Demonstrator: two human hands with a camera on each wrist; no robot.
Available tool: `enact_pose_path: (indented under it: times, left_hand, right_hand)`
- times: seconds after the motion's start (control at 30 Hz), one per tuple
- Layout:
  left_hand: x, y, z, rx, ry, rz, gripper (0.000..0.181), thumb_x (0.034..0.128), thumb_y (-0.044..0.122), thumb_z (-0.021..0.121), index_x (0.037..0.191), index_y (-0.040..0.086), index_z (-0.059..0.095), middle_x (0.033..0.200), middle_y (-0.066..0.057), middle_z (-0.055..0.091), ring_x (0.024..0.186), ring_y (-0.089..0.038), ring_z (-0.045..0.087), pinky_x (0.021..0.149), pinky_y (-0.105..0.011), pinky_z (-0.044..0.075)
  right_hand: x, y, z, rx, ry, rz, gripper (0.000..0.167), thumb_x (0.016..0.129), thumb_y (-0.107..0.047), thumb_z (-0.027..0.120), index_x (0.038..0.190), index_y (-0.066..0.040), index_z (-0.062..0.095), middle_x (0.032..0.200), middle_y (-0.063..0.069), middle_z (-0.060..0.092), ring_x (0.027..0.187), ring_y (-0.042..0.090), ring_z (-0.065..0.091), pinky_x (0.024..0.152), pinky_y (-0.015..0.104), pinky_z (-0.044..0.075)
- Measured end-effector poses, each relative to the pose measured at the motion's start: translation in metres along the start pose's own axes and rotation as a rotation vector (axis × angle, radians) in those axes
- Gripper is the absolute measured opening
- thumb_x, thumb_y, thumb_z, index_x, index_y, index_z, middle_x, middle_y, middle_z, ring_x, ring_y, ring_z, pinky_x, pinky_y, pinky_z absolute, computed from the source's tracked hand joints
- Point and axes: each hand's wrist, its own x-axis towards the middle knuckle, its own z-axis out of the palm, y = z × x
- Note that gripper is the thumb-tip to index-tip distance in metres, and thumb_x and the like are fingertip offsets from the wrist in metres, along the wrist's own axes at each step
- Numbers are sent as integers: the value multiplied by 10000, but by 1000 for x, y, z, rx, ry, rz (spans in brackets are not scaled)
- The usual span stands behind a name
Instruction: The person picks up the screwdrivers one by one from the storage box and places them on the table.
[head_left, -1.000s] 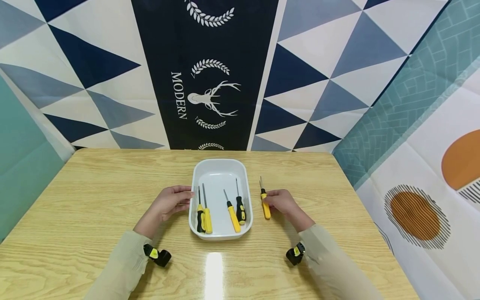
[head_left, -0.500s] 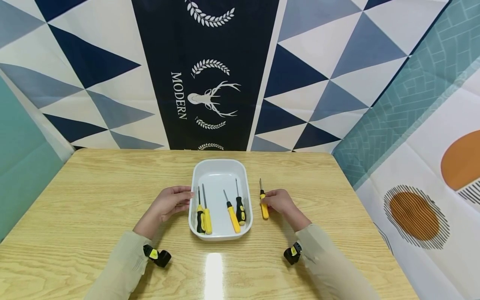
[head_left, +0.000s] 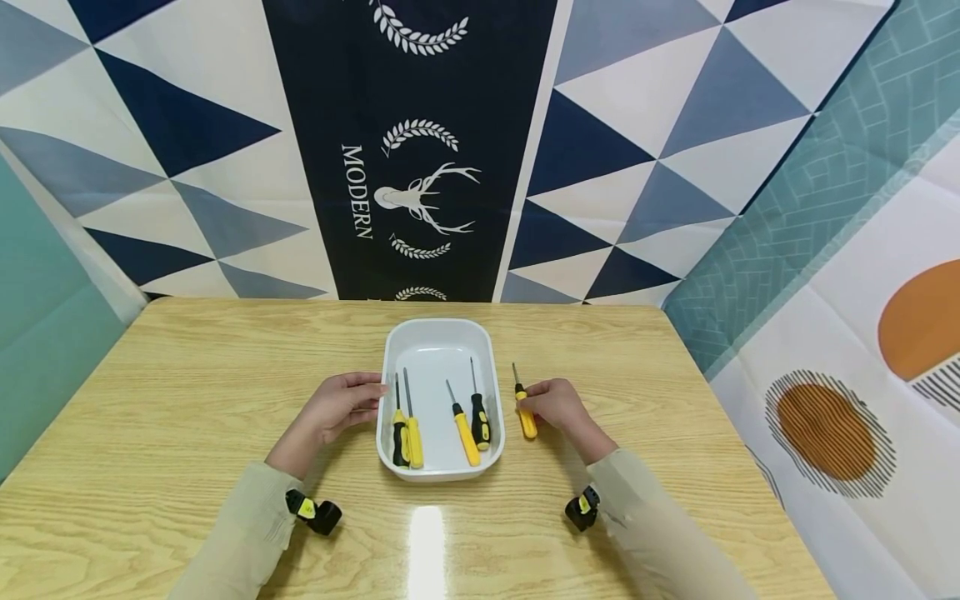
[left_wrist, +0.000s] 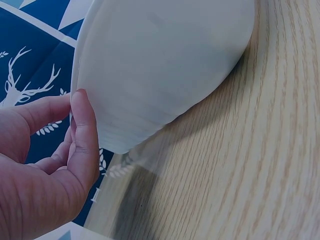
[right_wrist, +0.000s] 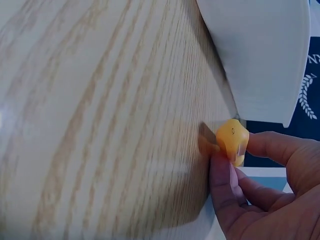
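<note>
My left hand (head_left: 345, 407) pinches the left rim of a white plastic tray (head_left: 438, 330). In the left wrist view the fingers lie along the outer wall of the tray (left_wrist: 165, 55) at its edge. To the right of the tray, my right hand (head_left: 557, 402) pinches a yellow-handled screwdriver (head_left: 528, 425), its thin shaft pointing away from me. The right wrist view shows the butt of the screwdriver's yellow handle (right_wrist: 232, 137) between thumb and fingers, close to the table.
Inside the tray lie a yellow screwdriver (head_left: 415, 442), a black-and-yellow one (head_left: 400, 437), an orange-yellow one (head_left: 467, 433) and a black one (head_left: 481, 421). The wooden table (head_left: 187, 375) meets a patterned cloth backdrop (head_left: 420, 83) at its far edge.
My right hand has shifted slightly left toward the tray with the screwdriver, whose shaft now tilts more to the left. The left hand and the tray are practically unmoved.
</note>
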Motion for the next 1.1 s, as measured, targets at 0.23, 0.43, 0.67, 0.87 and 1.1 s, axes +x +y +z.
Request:
enact_pose_path:
  times: [0.23, 0.43, 0.67, 0.87, 1.1]
  left_hand:
    - [-1, 1, 0, -3, -10, 11, 510, 915, 140, 602, 1330, -86, 410, 857, 8, 612, 716, -64, 614, 674, -180, 559]
    - [-2, 0, 1, -1, -7, 6, 503, 914, 141, 604, 1326, -79, 417, 853, 12, 609, 720, -68, 615, 677, -182, 560]
    - [0, -1, 1, -1, 3, -1, 485, 910, 137, 607, 1314, -67, 434, 859, 6, 602, 732, -78, 607, 688, -195, 566]
    - [0, -1, -1, 1, 1, 4, 490, 910, 144, 607, 1313, -71, 432, 889, -4, 610, 729, -82, 618, 687, -195, 565]
    - [-1, 0, 0, -5, 3, 5, 475, 906, 139, 610, 1301, -68, 446, 892, -6, 616, 718, -76, 620, 679, -189, 563]
  right_hand:
    - [-2, -1, 1, -50, 16, 7, 340, 825, -112, 684, 1110, 64, 628, 995, 187, 656, 686, 115, 601, 592, 219, 537]
    - [-4, -3, 3, -49, 18, 27, 311, 827, -121, 690, 1082, 50, 641, 960, 162, 651, 708, 136, 601, 610, 244, 558]
    - [-5, -3, 3, -33, 19, 27, 308, 828, -117, 690, 1086, 45, 643, 1004, 182, 652, 713, 144, 615, 623, 266, 576]
    - [-6, -2, 3, -8, 14, 9, 310, 829, -110, 684, 1089, 54, 640, 1024, 194, 652, 694, 139, 622, 624, 274, 580]
    - [-6, 0, 0, 13, 3, 9, 292, 851, -133, 663, 1084, 42, 645, 980, 161, 663, 684, 135, 609, 614, 267, 566]
